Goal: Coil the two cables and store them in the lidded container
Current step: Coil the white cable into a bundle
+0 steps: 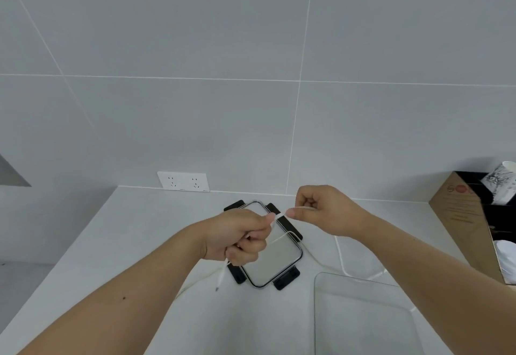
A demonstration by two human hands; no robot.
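My left hand (242,238) is closed around a thin white cable (342,259), whose plug end (220,277) hangs down below the fist. My right hand (321,209) pinches the same cable a short way to the right, so a taut piece spans between the two hands. The rest of the cable trails over the white counter toward the right. Under the hands lies a clear lid with black clip flaps (279,257). A clear glass container (363,312) stands open at the lower right. I cannot make out a second cable.
A white double wall socket (183,181) sits at the back of the counter (139,243). A brown cardboard box (469,220) with paper cups and white items stands at the right. The counter's left edge drops off at the left.
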